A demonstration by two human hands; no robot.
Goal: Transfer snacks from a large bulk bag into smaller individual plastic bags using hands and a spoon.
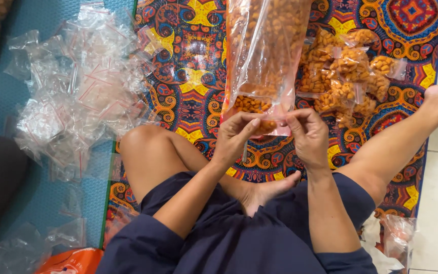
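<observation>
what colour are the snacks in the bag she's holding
Orange-golden, seen through the clear bag of snacks in the head view.

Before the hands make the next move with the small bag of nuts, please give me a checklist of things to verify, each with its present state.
1. Left hand pinches the small bag at its near edge: ok.
2. Right hand pinches the same edge: ok.
3. Small bag holds orange-brown nuts: ok.
4. Zip strip fully pressed shut: cannot tell, fingers cover it.
5. Filled bags piled on the patterned mat: ok.
6. Empty zip bags lie at the left: ok.
</observation>
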